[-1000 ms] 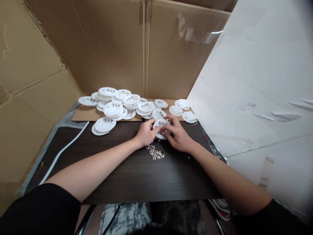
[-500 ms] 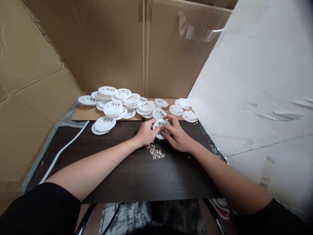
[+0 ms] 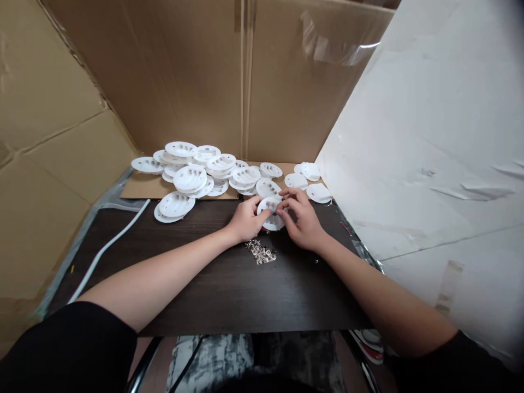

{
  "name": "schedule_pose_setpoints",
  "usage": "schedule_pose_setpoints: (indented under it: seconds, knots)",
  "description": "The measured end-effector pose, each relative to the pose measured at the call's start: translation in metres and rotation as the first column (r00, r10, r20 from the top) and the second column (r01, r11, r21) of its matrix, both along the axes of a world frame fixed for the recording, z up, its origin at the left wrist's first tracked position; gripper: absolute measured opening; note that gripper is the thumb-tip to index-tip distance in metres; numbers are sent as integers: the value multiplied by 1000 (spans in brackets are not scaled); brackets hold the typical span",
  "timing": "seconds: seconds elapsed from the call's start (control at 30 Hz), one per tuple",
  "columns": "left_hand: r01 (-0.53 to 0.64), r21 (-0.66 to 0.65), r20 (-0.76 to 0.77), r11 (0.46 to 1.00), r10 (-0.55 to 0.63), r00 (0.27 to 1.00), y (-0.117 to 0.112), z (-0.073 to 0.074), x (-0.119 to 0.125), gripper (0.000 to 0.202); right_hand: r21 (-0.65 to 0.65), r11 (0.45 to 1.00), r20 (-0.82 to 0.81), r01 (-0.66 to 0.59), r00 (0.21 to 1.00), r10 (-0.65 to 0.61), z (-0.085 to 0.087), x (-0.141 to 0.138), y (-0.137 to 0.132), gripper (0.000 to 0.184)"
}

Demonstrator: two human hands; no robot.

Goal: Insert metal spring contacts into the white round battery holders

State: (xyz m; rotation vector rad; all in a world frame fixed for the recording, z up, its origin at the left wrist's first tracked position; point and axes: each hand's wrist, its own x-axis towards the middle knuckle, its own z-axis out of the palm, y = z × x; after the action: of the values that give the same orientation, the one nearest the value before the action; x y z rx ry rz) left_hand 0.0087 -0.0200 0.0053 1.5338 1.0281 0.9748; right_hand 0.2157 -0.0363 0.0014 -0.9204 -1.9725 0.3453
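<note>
A white round plastic cover with recessed slots (image 3: 270,221) is gripped by my left hand (image 3: 246,219), whose thumb lies over the cover's face. My right hand (image 3: 302,219) is at the cover's right side, thumb and index fingertips close together in a pinch. Whatever sits between those fingertips is too small to make out. Just in front of the cover lies a small heap of metal contact pieces (image 3: 262,253) on the dark table.
Many similar white covers (image 3: 190,179) are piled at the back left on a cardboard sheet (image 3: 141,188). Several white discs (image 3: 318,192) lie at the back right. A white cable (image 3: 108,248) runs along the left. Cardboard walls (image 3: 184,71) enclose the table (image 3: 213,295).
My right hand has drawn back slightly to the right, uncovering more of the cover's face. My left hand keeps its hold. The whole view has shifted a little.
</note>
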Motion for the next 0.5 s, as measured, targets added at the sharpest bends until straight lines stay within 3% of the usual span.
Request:
schedule_pose_setpoints:
  seconds: [0.23, 0.5]
  knots:
    - [69, -28, 29, 997, -68, 997, 7, -12, 0, 28, -168, 984, -326, 64, 938, -116, -4, 4, 5, 9]
    - [64, -29, 41, 997, -63, 997, 7, -11, 0, 24, -286, 958, -253, -16, 966, -60, 0, 4, 5, 20]
